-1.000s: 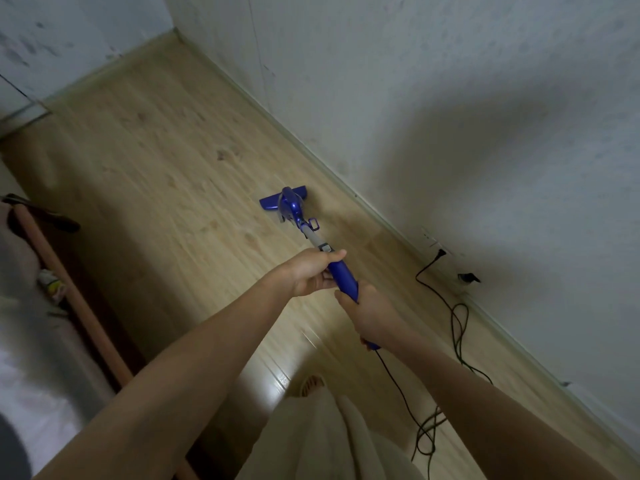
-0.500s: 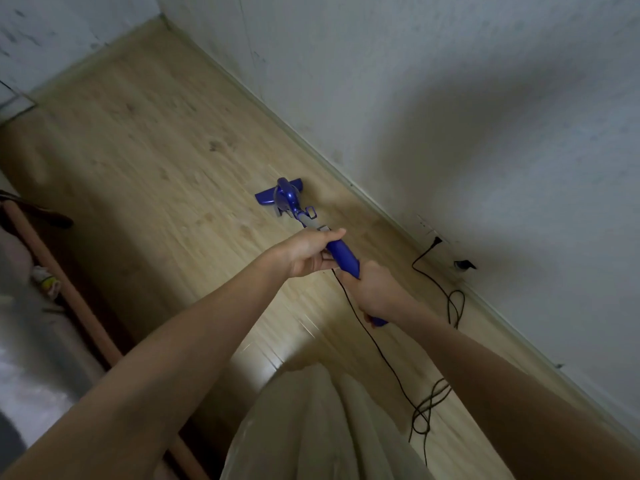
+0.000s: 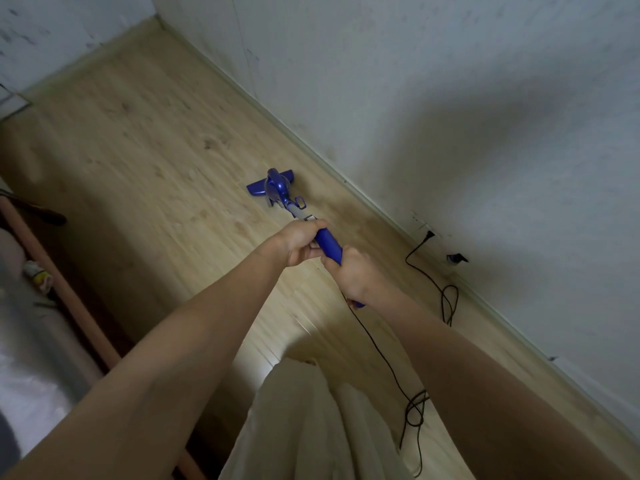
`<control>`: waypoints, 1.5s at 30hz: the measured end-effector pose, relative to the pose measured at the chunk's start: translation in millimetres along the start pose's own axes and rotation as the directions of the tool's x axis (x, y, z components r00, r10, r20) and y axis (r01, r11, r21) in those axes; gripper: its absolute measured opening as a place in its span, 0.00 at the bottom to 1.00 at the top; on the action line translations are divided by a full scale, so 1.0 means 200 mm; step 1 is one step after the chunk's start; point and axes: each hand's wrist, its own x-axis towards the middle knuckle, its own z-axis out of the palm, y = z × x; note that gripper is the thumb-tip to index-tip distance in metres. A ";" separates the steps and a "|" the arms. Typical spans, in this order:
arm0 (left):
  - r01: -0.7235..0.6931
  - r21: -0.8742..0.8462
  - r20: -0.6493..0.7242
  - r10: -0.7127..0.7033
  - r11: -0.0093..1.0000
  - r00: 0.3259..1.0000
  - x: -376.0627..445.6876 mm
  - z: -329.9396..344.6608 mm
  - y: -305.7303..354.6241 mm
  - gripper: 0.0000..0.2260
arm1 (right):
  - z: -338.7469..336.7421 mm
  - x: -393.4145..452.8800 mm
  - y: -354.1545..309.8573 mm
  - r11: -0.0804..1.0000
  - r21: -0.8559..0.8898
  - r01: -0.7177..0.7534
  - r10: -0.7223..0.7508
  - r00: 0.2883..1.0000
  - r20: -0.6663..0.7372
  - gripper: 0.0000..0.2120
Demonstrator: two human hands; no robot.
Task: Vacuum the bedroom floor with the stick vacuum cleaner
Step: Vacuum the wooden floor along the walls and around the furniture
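Blue plastic fills both grips: your left hand [image 3: 300,242] wraps its fingers round the upper end of the stick vacuum cleaner [image 3: 304,223] handle, and your right hand [image 3: 351,277] is curled round the lower end just behind it. Both arms are extended. The floor head [image 3: 266,187] sits flat on the wood floor [image 3: 145,161], near the skirting board [image 3: 332,168] but apart from it. The black power cord [image 3: 381,355] trails from the handle's end, crosses the boards beside your leg, loops near the wall and runs to the wall socket [image 3: 427,233].

Judgement: a stroke along the wall side is in hand. Keep the head flat, work in straight overlapping passes, and bring it closer to the skirting. Mind the loose cord loops; they could snag underfoot or under the head. A bed frame [image 3: 52,271] borders the strip on the left.
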 end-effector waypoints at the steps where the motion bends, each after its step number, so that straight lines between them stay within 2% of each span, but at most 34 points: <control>1: 0.010 -0.002 0.012 -0.010 1.000 1.000 -0.02 0.02 -0.02 0.05 | -0.01 -0.03 0.02 1.000 0.002 -0.002 0.002 1.000 0.009 0.14; 9: 0.037 0.095 0.058 -0.042 0.995 0.997 -0.27 0.33 -0.32 0.06 | -0.09 -0.43 0.37 0.998 -0.060 0.008 -0.008 1.000 -0.005 0.12; 15: 0.073 0.037 0.149 -0.078 0.997 0.986 -0.55 0.48 -0.58 0.05 | -0.12 -0.83 0.55 0.998 -0.054 -0.020 0.023 0.998 0.063 0.11; 22: 0.088 0.023 0.159 -0.090 0.996 0.983 -0.91 0.64 -0.88 0.07 | -0.12 -1.27 0.74 0.997 -0.075 0.012 -0.004 0.994 0.113 0.11; 28: 0.099 0.014 0.131 -0.100 0.995 0.986 -1.13 0.77 -1.08 0.08 | -0.13 -1.57 0.83 0.996 -0.086 -0.020 0.032 0.988 0.150 0.08; 31: 0.082 0.007 0.114 -0.082 0.997 0.990 -1.21 0.79 -1.10 0.08 | -0.12 -1.63 0.82 0.996 -0.069 -0.062 0.071 0.989 0.131 0.09; 34: 0.093 0.101 0.119 -0.105 0.991 0.987 -1.24 0.76 -1.11 0.10 | -0.02 -1.67 0.82 0.993 0.045 -0.107 0.103 0.991 0.088 0.09; 37: 0.114 0.153 0.118 -0.132 0.982 0.984 -1.23 0.71 -1.10 0.12 | 0.07 -1.65 0.83 0.988 0.122 -0.090 0.087 0.996 0.037 0.11; 42: 0.073 0.142 0.070 -0.084 0.987 0.994 -1.19 0.72 -1.07 0.11 | 0.08 -1.57 0.84 0.984 0.150 -0.094 0.091 0.995 0.026 0.11; 45: 0.093 0.190 0.106 -0.115 0.977 0.988 -1.17 0.70 -1.03 0.13 | 0.08 -1.56 0.83 0.978 0.168 -0.122 0.120 0.992 0.023 0.11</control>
